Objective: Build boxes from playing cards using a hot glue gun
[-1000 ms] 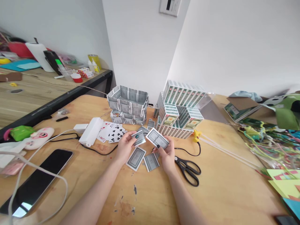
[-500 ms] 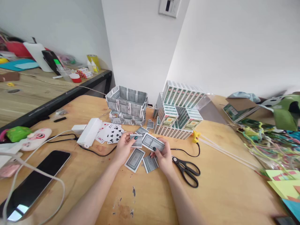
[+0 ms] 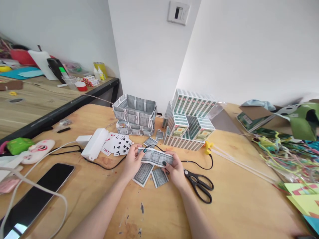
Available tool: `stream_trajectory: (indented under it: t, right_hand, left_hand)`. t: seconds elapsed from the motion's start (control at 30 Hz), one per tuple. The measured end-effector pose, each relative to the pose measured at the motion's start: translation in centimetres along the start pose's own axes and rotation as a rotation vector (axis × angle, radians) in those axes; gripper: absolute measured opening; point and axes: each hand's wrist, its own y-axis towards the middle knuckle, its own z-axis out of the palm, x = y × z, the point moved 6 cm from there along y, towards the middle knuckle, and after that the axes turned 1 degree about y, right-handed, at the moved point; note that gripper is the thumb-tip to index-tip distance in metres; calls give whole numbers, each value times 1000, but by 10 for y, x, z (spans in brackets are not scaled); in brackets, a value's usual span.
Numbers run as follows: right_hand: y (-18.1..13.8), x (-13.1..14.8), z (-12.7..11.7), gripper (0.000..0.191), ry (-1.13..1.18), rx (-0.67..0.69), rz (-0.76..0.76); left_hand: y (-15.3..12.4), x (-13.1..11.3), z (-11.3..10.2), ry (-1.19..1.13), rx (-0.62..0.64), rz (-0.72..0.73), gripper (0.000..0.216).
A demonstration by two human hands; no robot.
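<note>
My left hand (image 3: 134, 160) pinches a grey-patterned playing card (image 3: 146, 155) by its left end, thumb on top. With thumb and fingers, my right hand (image 3: 175, 166) grips another playing card (image 3: 161, 158) at its right end. The two cards meet end to end in one strip; whether they overlap or are joined I cannot tell. Below the strip lie a face-down card (image 3: 144, 174) and a smaller card piece (image 3: 159, 177). Black-handled scissors (image 3: 199, 186) rest to the right of my right hand.
Behind my hands stand stacked trays made of cards (image 3: 136, 114) and piled card boxes (image 3: 185, 127). Face-up cards (image 3: 121, 144), a white power adapter (image 3: 94, 144), cables and a phone (image 3: 42, 196) lie left. A yellow glue gun nozzle-like piece (image 3: 208, 147) and tangled strings (image 3: 286, 149) are right.
The right-hand card has moved left and levelled, and its end now meets the left-hand card in one strip. Both hands hold on. The camera view has shifted slightly.
</note>
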Motion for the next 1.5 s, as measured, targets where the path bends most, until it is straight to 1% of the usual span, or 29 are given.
stream_trajectory:
  t: [0.13, 0.3, 0.37, 0.5, 0.6, 0.77, 0.93, 1.07, 1.17, 1.27, 1.37, 1.5]
  right_hand:
    - [2, 2, -2, 29, 27, 18, 27]
    - [4, 3, -6, 28, 4, 27, 40]
    - [4, 1, -8, 28, 5, 25, 46]
    - [5, -1, -9, 28, 9, 30, 58]
    - [5, -1, -8, 27, 12, 27, 63]
    - [5, -1, -8, 27, 17, 18, 76]
    - [5, -1, -8, 27, 3, 26, 102]
    - [5, 0, -7, 27, -22, 33, 122]
    - [4, -1, -6, 26, -45, 27, 123]
    - [3, 0, -6, 25, -72, 16, 112]
    - [2, 1, -5, 25, -84, 27, 99]
    - [2, 0, -5, 26, -101, 27, 103]
  left_hand:
    - [1, -1, 1, 61, 35, 59, 30]
    - [2, 2, -1, 212, 54, 109, 25]
    - [1, 2, 0, 222, 68, 92, 25]
    - [-3, 1, 6, 143, 122, -21, 28]
    - [-6, -3, 10, 157, 175, -71, 32]
    - [-6, -1, 11, 249, 217, -84, 40]
    - [-3, 3, 10, 253, 242, -98, 40]
    - [-4, -1, 11, 285, 273, -112, 36]
    - [-6, -4, 12, 310, 266, -108, 32]
    - [-7, -5, 14, 275, 266, -102, 33]
    - [-8, -2, 17, 240, 303, -117, 37]
    - [-9, 1, 19, 328, 333, -124, 36]
